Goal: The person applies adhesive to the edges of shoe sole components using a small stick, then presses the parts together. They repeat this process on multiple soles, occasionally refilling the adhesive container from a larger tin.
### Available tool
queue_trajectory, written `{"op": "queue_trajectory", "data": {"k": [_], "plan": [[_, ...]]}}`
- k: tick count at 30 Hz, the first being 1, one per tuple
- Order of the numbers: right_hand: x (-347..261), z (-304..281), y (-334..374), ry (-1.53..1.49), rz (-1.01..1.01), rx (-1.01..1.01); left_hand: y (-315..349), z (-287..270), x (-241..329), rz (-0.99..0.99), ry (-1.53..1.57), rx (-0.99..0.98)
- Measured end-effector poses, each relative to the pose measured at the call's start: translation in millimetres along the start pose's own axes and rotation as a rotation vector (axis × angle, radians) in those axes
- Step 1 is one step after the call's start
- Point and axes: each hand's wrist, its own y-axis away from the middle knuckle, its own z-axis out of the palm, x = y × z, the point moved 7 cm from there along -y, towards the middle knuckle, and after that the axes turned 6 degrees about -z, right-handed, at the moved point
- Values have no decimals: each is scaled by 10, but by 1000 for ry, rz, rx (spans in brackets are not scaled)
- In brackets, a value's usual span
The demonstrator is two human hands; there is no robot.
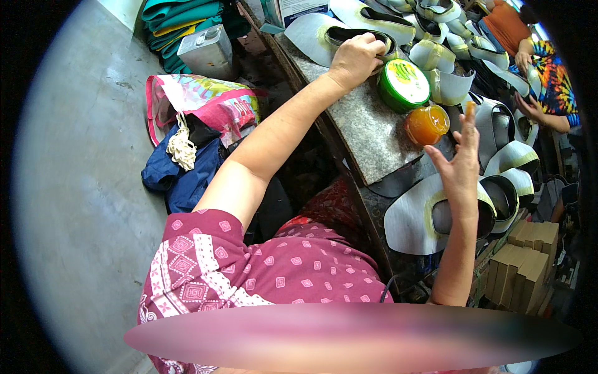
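Note:
My left hand (358, 60) is closed on the rim of a pale grey shoe upper (308, 38), whose dark-lined opening shows beside the fingers. It lies at the far end of a speckled stone slab (367, 134). My right hand (460, 156) is raised with its fingers apart, and holds nothing. Orange-yellow paste shows on one of its fingertips. Just left of it stands a clear jar of orange paste (427, 124). Behind the jar sits a round green tub (405, 85) with a pale, printed top. Another grey upper (408, 215) lies close to my right forearm.
Many shoe uppers (433, 56) with yellowish edges crowd the bench's far and right sides. A co-worker's hand (529, 109) is among them. Cardboard boxes (517, 274) stand at the lower right. Left of the bench are a metal can (205, 52), a pink bag (212, 103) and folded green cloth (180, 19).

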Motion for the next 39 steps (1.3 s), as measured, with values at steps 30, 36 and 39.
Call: {"op": "queue_trajectory", "data": {"k": [30, 36, 39], "plan": [[-322, -507, 31, 161, -243, 116, -242, -948, -497, -242, 1385, 156], [-341, -323, 3, 108, -227, 46, -209, -1448, -287, -201, 1327, 272], [-324, -286, 28, 50, -177, 62, -67, -1685, -109, -217, 1109, 342]]}}
